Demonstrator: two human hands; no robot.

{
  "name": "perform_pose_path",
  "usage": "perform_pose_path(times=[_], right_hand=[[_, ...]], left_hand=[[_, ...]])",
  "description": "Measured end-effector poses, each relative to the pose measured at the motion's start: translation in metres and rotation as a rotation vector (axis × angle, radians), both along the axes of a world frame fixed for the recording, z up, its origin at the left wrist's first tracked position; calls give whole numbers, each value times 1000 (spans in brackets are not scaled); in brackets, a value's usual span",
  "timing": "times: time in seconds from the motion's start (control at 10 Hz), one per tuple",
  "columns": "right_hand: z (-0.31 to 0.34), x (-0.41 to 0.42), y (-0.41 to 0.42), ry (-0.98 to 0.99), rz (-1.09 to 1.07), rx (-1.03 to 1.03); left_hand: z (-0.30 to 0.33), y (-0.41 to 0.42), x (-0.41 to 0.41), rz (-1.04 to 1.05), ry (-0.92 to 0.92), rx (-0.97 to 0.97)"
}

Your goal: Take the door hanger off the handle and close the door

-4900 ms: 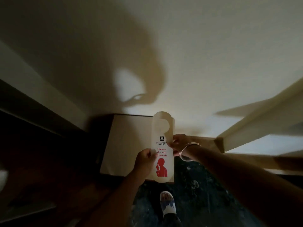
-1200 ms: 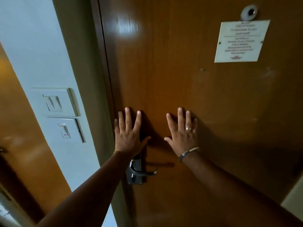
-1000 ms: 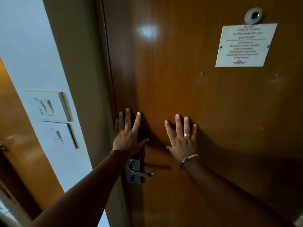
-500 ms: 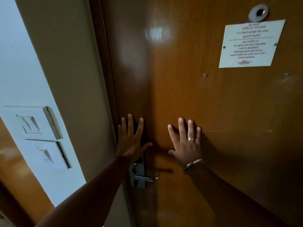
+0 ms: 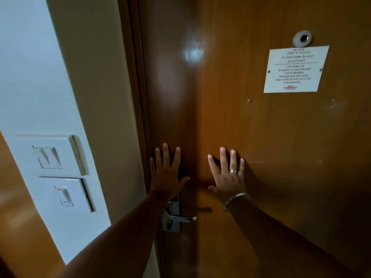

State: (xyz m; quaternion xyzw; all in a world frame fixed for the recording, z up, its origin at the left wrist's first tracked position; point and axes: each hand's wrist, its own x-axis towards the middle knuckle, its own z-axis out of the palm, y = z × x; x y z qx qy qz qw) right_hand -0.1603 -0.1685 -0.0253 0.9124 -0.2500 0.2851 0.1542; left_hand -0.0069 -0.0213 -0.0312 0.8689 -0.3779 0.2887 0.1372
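Two hands are showing, the left hand at seven o'clock and the right hand at five. One door, one handle, one notice, one peephole and two switch plates are appearing.

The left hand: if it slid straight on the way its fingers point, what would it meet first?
The left hand lies flat on the door, fingers pointing up. Sliding that way, it would meet only bare wood, as far as the picture shows. The frame runs close beside it.
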Motion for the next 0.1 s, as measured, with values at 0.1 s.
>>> perform_pose_path(times=[0.1], right_hand=[[6,-6,1,-81,48,-24]], left_hand=[[10,3,-6,-12,-13,-42]])
